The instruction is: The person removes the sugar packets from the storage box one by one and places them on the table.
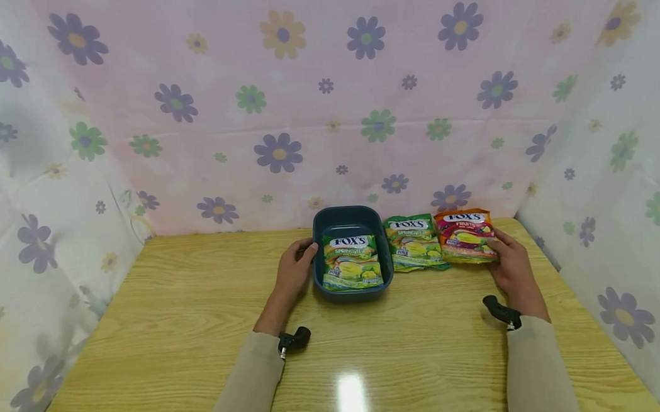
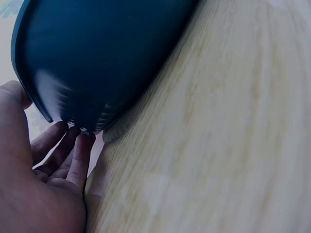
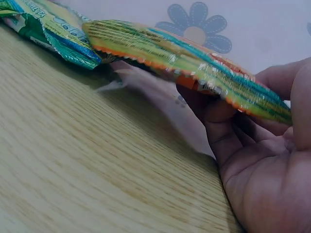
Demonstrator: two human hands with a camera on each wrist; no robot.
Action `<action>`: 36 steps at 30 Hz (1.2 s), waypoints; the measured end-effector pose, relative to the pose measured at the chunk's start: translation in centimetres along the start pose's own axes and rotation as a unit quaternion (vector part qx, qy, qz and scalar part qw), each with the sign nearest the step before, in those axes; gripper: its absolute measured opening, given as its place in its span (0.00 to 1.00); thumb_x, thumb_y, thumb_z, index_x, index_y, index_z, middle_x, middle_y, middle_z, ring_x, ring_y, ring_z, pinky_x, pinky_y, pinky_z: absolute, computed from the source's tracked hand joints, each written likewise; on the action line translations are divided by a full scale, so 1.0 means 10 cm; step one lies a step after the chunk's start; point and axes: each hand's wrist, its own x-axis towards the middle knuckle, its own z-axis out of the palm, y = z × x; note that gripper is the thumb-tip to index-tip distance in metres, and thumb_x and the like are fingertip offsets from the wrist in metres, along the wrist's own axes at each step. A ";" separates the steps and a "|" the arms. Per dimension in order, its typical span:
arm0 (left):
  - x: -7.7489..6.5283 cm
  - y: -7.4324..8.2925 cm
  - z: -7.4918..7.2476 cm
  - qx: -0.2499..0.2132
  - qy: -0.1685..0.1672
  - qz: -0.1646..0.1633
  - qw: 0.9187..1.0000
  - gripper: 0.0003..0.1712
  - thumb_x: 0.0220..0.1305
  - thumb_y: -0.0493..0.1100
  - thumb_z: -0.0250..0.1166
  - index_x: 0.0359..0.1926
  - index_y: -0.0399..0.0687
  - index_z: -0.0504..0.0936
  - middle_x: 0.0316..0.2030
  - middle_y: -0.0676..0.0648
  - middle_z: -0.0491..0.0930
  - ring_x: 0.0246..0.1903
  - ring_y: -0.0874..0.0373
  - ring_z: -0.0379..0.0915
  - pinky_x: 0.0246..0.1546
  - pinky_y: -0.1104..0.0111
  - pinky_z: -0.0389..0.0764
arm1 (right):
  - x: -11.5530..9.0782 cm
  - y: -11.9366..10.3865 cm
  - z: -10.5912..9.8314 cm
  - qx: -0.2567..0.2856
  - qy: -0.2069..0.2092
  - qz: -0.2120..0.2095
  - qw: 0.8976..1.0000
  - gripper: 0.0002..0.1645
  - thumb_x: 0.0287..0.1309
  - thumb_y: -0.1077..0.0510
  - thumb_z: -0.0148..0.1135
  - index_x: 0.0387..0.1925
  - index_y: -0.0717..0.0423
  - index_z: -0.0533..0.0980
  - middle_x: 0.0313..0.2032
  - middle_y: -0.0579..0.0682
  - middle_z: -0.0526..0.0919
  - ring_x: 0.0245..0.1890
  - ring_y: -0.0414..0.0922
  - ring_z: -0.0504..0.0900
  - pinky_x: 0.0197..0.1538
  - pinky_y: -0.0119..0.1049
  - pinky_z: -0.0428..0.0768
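A dark blue plastic tub [image 1: 354, 296] stands near the back of the table with a green Fox's Spring Tea candy bag [image 1: 352, 264] lying in it. My left hand [image 1: 295, 268] grips the tub's left side, thumb at the rim and fingertips against the outer wall [image 2: 87, 97]. At the right, my right hand [image 1: 512, 264] pinches the right edge of a red-orange Fox's Fruits candy bag [image 1: 465, 239]. In the right wrist view that bag [image 3: 194, 68] is tilted up off the table, fingers beneath and thumb above.
A second green Spring Tea bag [image 1: 416, 243] lies between the tub and the red-orange bag. The wooden table [image 1: 174, 341] meets a flowered cloth backdrop [image 1: 329, 105] behind, with cloth on both sides too.
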 end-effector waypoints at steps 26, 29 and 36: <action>0.00 0.00 -0.02 -0.004 -0.006 -0.003 1.000 0.26 0.80 0.53 0.62 0.68 0.42 0.80 0.63 0.39 0.81 0.62 0.45 0.79 0.64 0.51 0.78 | 0.01 0.19 0.12 -0.333 0.209 -0.164 0.905 0.32 0.78 0.51 0.50 0.76 0.58 0.71 0.72 0.57 0.76 0.71 0.54 0.74 0.73 0.51 0.72; 0.00 0.00 -0.01 -0.004 -0.003 -0.002 1.000 0.26 0.80 0.53 0.62 0.68 0.42 0.80 0.63 0.39 0.81 0.61 0.45 0.79 0.64 0.51 0.77 | -0.01 0.21 0.15 -0.342 0.224 -0.178 0.895 0.31 0.78 0.50 0.51 0.75 0.58 0.72 0.70 0.57 0.78 0.68 0.54 0.77 0.70 0.50 0.75; 0.00 0.02 -0.01 -0.004 -0.004 0.001 1.000 0.27 0.80 0.52 0.62 0.69 0.41 0.80 0.64 0.37 0.80 0.62 0.42 0.78 0.65 0.49 0.77 | 0.00 0.26 0.15 -0.336 0.237 -0.204 0.888 0.31 0.75 0.52 0.54 0.73 0.61 0.73 0.70 0.61 0.77 0.72 0.56 0.73 0.74 0.54 0.70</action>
